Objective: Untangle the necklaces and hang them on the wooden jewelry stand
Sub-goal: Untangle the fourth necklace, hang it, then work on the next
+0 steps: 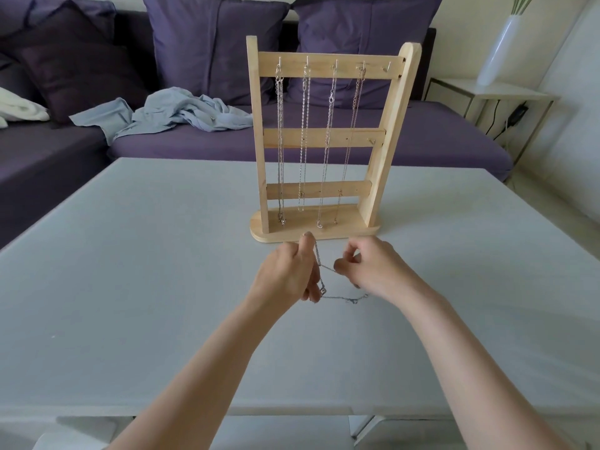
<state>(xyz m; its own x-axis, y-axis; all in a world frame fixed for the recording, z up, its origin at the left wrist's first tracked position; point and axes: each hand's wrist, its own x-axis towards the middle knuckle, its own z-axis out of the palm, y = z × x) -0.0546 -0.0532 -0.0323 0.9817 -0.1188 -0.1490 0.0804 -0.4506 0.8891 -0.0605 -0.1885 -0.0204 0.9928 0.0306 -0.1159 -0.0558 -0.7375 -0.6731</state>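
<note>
A wooden jewelry stand (324,138) stands upright on a pale grey desk (130,254), and it serves here as the landmark. The stand has two side posts, three horizontal bars and a rounded base. Four silver necklaces hang from small hooks on its top bar: the first necklace (280,141) nearest the left post, the second necklace (304,138) next to it, the third necklace (328,141) past the middle, and the fourth necklace (352,125) toward the right post. A fifth hook (386,67) at the right end of the top bar carries nothing. Just in front of the stand's base, two bare forearms reach in from the near edge of the desk. The left hand (289,271) has its fingers curled round a thin loose chain (324,280), with the thumb raised close to the base. The right hand (367,264), just to the right of it, pinches the same chain between curled fingertips. The chain runs between both hands, and a slack part with a clasp lies on the desk below them. Behind the stand sits a purple sofa (422,141) with purple cushions (214,43) and a crumpled light blue garment (172,115) to the left. To the right of the stand, a white vase (496,50) stands on a small side table (487,92).
</note>
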